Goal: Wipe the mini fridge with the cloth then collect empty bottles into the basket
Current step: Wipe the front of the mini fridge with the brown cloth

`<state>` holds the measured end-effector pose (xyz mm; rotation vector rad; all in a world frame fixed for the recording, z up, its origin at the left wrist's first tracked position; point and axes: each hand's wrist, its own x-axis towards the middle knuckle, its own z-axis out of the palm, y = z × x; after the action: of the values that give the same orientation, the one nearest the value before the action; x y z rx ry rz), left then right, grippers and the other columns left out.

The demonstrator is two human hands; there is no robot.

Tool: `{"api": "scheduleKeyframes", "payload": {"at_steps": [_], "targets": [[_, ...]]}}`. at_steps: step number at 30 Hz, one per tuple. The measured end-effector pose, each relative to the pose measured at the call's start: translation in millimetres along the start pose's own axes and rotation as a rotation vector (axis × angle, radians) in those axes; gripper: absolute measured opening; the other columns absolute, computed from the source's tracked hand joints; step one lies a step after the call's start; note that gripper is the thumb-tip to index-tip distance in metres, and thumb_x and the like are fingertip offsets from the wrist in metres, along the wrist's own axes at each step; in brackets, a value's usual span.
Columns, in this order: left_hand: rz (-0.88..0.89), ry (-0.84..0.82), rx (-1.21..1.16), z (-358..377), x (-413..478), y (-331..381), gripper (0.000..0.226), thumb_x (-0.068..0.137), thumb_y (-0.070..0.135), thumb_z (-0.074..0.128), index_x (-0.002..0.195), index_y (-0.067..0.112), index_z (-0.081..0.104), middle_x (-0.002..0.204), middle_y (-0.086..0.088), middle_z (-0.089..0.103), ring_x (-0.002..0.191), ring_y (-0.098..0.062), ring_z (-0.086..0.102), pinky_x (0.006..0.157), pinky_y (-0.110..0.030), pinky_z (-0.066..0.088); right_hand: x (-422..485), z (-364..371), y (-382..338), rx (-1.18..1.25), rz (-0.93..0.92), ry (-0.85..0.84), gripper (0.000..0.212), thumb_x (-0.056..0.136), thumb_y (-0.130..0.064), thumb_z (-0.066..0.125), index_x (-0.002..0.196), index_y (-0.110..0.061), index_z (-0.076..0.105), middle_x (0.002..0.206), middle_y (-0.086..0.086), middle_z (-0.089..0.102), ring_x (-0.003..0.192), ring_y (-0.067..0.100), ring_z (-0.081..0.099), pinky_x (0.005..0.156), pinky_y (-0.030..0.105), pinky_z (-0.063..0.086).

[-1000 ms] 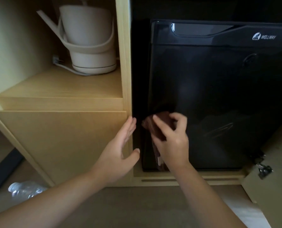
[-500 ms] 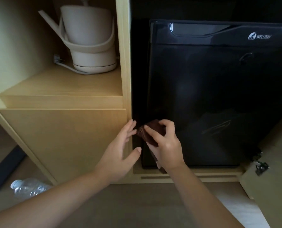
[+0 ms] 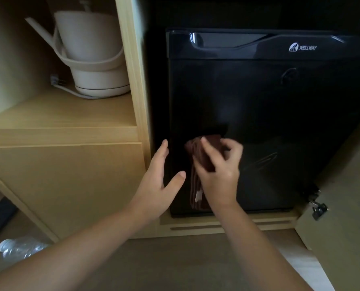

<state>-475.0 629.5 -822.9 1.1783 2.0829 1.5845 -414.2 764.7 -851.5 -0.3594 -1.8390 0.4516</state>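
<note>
Right hand [image 3: 218,175] clutches the dark brown folded cloth [image 3: 198,164] against the glossy black mini fridge door [image 3: 269,114], lower centre; its palm hides much of the cloth. Left hand [image 3: 158,181] spread wide beside it. A clear plastic bottle [image 3: 19,247] lies blurred, lower left.

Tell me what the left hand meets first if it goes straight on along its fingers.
Most likely the left edge of the mini fridge, beside the wooden divider; the left hand is open, and depth is unclear.
</note>
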Motion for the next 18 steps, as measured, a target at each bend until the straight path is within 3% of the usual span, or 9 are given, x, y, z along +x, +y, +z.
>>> {"api": "scheduleKeyframes", "payload": {"at_steps": [4, 6, 10, 15, 18], "targets": [[-0.007, 0.022, 0.062, 15.1, 5.3, 2.1, 0.077, 0.091, 0.022, 0.051, 0.145, 0.027, -0.002, 0.155, 0.012, 0.001, 0.139, 0.001, 0.002, 0.117, -0.035, 0.011, -23.6, -3.5, 11.6, -0.060, -0.043, -0.240, 0.045, 0.070, -0.014, 0.078, 0.112, -0.013, 0.062, 0.121, 0.004, 0.033, 0.102, 0.023, 0.055, 0.081, 0.027, 0.054], [-0.014, 0.041, 0.090, 23.0, 7.4, 3.1, 0.083, 0.089, 0.023, 0.054, 0.145, 0.025, -0.006, 0.155, 0.011, -0.006, 0.139, 0.000, -0.005, 0.117, -0.037, 0.009, -19.3, -11.3, 16.3, -0.063, -0.049, -0.255, 0.046, 0.070, -0.013, 0.078, 0.113, -0.014, 0.062, 0.120, 0.004, 0.034, 0.102, 0.016, 0.052, 0.081, 0.024, 0.054], [-0.023, 0.070, 0.160, 33.1, 10.7, 5.7, 0.093, 0.086, 0.029, 0.058, 0.144, 0.024, -0.013, 0.153, 0.012, -0.015, 0.134, 0.005, -0.013, 0.114, -0.027, 0.003, 12.5, -37.9, 24.0, -0.005, 0.107, -0.046, 0.042, 0.073, -0.011, 0.076, 0.113, -0.014, 0.064, 0.117, 0.010, 0.039, 0.101, -0.004, 0.042, 0.088, 0.002, 0.037], [-0.007, 0.085, 0.230, 33.4, 12.4, 4.7, 0.092, 0.086, 0.030, 0.058, 0.145, 0.022, -0.013, 0.154, 0.011, -0.014, 0.129, 0.008, -0.014, 0.107, -0.019, 0.000, 31.6, -55.4, 26.5, 0.072, 0.262, 0.173, 0.039, 0.079, -0.013, 0.070, 0.117, -0.011, 0.060, 0.114, 0.005, 0.035, 0.102, -0.017, 0.039, 0.089, 0.000, 0.033], [-0.001, 0.074, 0.245, 32.4, 11.0, 3.5, 0.092, 0.086, 0.029, 0.058, 0.144, 0.023, -0.013, 0.153, 0.013, -0.014, 0.130, 0.009, -0.015, 0.109, -0.020, 0.001, 13.6, -40.1, 25.6, 0.039, 0.282, 0.170, 0.042, 0.076, -0.010, 0.072, 0.117, -0.013, 0.061, 0.114, 0.004, 0.035, 0.102, -0.015, 0.038, 0.090, 0.000, 0.032]]}}
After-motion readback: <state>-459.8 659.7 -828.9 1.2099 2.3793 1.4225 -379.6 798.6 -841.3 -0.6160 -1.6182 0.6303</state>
